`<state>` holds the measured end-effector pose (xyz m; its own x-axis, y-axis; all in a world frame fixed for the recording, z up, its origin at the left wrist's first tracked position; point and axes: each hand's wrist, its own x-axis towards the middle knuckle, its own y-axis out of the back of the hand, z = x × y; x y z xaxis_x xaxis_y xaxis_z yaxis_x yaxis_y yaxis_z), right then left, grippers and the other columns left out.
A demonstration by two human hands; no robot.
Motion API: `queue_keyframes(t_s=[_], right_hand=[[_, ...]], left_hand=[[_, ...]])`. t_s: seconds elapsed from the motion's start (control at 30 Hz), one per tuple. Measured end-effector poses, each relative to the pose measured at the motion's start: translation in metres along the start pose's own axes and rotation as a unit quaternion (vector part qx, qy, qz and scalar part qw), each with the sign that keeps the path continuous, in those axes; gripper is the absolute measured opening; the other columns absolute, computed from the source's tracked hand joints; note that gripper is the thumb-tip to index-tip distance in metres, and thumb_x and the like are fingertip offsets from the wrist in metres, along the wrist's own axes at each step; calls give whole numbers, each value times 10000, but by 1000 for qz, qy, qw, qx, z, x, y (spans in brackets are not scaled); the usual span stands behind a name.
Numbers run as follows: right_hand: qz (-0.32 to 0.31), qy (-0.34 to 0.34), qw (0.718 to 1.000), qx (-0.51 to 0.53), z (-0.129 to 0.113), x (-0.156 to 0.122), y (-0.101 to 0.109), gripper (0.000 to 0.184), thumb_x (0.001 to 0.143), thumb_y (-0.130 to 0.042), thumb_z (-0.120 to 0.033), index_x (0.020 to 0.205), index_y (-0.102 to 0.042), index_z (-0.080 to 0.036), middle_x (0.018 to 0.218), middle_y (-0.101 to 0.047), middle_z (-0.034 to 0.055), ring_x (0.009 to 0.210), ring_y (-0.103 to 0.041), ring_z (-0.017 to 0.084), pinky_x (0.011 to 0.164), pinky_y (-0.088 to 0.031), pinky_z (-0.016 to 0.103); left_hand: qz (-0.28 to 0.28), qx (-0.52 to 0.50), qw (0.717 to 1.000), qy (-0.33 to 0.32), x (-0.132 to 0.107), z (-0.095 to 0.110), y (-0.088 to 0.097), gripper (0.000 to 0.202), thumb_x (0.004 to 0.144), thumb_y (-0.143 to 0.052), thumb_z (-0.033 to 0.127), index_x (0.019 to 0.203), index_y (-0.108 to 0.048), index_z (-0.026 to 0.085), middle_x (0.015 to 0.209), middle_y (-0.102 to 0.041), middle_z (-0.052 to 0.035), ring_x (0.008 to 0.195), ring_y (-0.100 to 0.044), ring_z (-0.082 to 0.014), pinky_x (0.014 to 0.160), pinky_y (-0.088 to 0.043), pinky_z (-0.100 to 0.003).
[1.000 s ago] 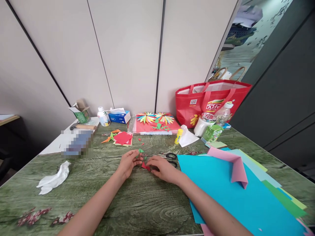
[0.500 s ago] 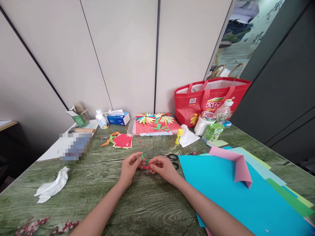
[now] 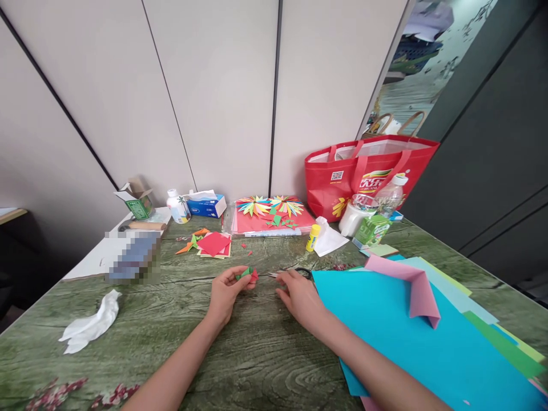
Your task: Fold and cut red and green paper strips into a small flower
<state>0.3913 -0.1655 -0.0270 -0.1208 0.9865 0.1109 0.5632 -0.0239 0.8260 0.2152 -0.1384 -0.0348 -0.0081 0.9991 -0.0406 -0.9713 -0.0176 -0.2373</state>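
Note:
Between the thumb and fingers of my left hand [image 3: 226, 291] is a small folded piece of green and red paper [image 3: 248, 275]. My right hand [image 3: 302, 297] lies palm down over a pair of scissors [image 3: 303, 270], its fingers stretched forward and the thumb apart. The scissor tips point left past my fingertips, and a black handle shows behind the hand. Whether my fingers touch the scissors I cannot tell. A few tiny red scraps [image 3: 244, 245] lie on the table beyond my left hand.
Large blue paper [image 3: 377, 342] with a folded pink strip [image 3: 422, 291] lies right. At the back stand a glue stick [image 3: 313, 237], a red bag [image 3: 325, 185], a green carton [image 3: 372, 231] and a tissue pack [image 3: 208, 206]. Coloured squares [image 3: 214, 244] and a crumpled tissue [image 3: 94, 322] lie left.
My right hand has let go of the red paper and moved right, over the scissors. My left hand keeps the green and red paper, now held together in one pinch.

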Motion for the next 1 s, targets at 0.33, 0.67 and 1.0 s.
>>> queue_keyframes(t_s=[0.33, 0.67, 1.0], right_hand=[[-14, 125, 991, 45, -12, 46, -29, 190, 769, -491, -90, 891, -622, -152, 809, -647, 47, 729, -605, 144, 694, -460, 244], [-52, 202, 978, -16, -35, 117, -52, 307, 851, -442, -181, 1124, -526, -68, 1259, -470, 176, 1187, -421, 207, 981, -340, 324], [-17, 281, 952, -119, -11, -32, -48, 387, 835, -420, -116, 1205, -458, -8, 1292, -430, 207, 1270, -296, 262, 1041, -298, 397]], left_hand=[[176, -48, 981, -69, 17, -4, 16, 350, 512, -754, 287, 795, -626, 126, 676, -685, -14, 541, -637, -147, 622, -543, -311], [182, -44, 979, -79, 24, -9, 25, 354, 528, -743, 282, 817, -611, 128, 668, -678, -6, 532, -642, -141, 599, -544, -285], [145, -22, 986, -75, 28, -14, 23, 374, 513, -749, 294, 815, -613, 120, 623, -674, -7, 512, -636, -146, 568, -536, -279]])
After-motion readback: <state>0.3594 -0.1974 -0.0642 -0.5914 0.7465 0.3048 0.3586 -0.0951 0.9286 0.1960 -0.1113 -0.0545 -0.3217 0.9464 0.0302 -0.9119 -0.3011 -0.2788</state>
